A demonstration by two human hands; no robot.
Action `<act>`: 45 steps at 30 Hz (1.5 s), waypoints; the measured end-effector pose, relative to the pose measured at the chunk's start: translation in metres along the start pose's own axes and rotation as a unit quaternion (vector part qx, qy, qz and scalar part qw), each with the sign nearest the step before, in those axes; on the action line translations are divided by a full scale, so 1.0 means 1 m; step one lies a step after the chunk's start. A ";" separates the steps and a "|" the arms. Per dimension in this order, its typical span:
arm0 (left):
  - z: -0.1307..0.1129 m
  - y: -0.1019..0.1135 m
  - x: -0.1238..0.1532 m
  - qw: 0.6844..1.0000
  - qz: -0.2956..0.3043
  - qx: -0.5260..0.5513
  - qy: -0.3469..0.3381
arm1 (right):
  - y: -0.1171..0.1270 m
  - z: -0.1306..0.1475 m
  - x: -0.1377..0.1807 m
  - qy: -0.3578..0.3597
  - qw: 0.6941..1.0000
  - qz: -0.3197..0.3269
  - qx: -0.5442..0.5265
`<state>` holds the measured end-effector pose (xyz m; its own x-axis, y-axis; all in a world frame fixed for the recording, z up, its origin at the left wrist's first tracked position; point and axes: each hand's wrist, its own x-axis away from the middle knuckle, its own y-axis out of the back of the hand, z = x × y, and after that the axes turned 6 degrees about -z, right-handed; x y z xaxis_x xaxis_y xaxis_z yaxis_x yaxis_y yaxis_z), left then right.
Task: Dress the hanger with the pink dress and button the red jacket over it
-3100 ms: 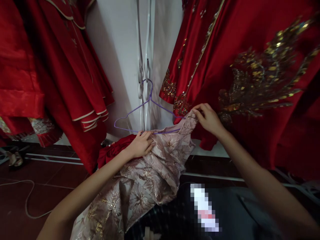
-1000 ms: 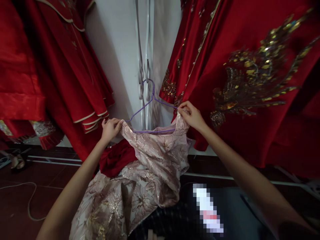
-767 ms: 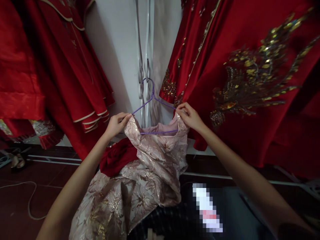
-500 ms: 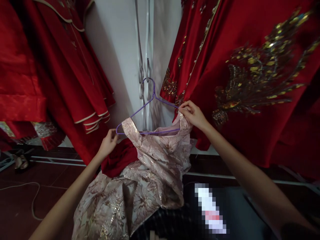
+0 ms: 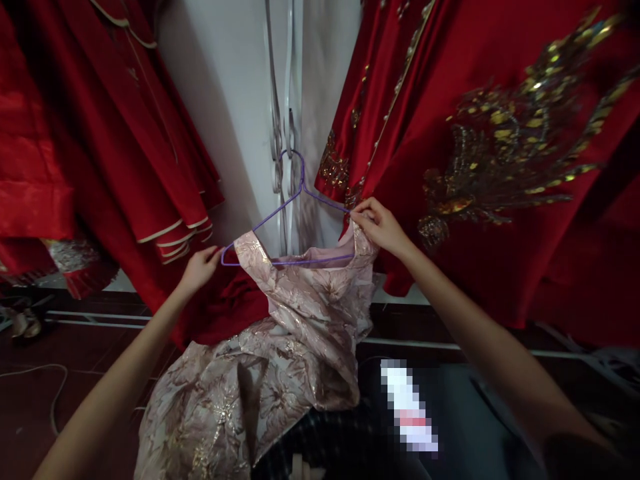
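A pale pink and gold brocade dress (image 5: pixel 320 313) hangs by both shoulder straps on a thin purple clothes hanger (image 5: pixel 277 215). My right hand (image 5: pixel 381 227) pinches the dress's right shoulder strap against the hanger's sloping arm. At the hanger's left end, my left hand (image 5: pixel 201 270) is closed, its fingertips beside the purple corner; what lies between them is hidden. The left strap sits inward from that corner. Below, the dress's skirt (image 5: pixel 220 400) bunches toward me over dark checked cloth. Dark red cloth (image 5: pixel 225 300) shows between my left hand and the dress.
Red garments (image 5: pixel 100 133) hang on the left, and a red gown with gold sequin embroidery (image 5: pixel 505 147) on the right. Between them, pale metal straps (image 5: pixel 277 87) run down a white wall. Low rails (image 5: pixel 95 319), shoes (image 5: pixel 23 323) and a cable (image 5: pixel 63 393) are at floor level.
My left hand has shifted slightly left and up from the hanger's end. My right hand keeps its pinch at the strap. The whole view has moved a little.
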<state>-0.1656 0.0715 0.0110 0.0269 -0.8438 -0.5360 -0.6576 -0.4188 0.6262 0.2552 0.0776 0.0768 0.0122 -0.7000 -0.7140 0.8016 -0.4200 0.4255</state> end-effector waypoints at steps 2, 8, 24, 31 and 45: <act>-0.014 0.004 -0.014 0.998 -0.064 0.008 0.010 | 0.004 0.006 0.003 0.008 1.000 -0.006 0.028; -0.072 -0.004 -0.038 0.979 -0.174 0.099 0.022 | 0.003 0.042 0.024 0.028 0.996 -0.014 0.084; -0.139 -0.007 -0.042 0.977 0.013 -0.010 -0.213 | -0.014 0.019 -0.061 -0.102 0.909 0.400 0.062; -0.117 -0.003 -0.060 0.966 0.168 0.078 -0.179 | -0.083 0.030 -0.061 -0.071 0.845 0.530 0.020; -0.113 0.012 -0.056 0.930 0.249 0.268 -0.039 | -0.094 0.036 -0.047 -0.050 0.881 0.445 -0.152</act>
<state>-0.0901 0.0755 0.1126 -0.4227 -0.8527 -0.3068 -0.8550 0.2631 0.4469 0.1576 0.1295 0.0908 0.6762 -0.7278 -0.1146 0.6251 0.4844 0.6121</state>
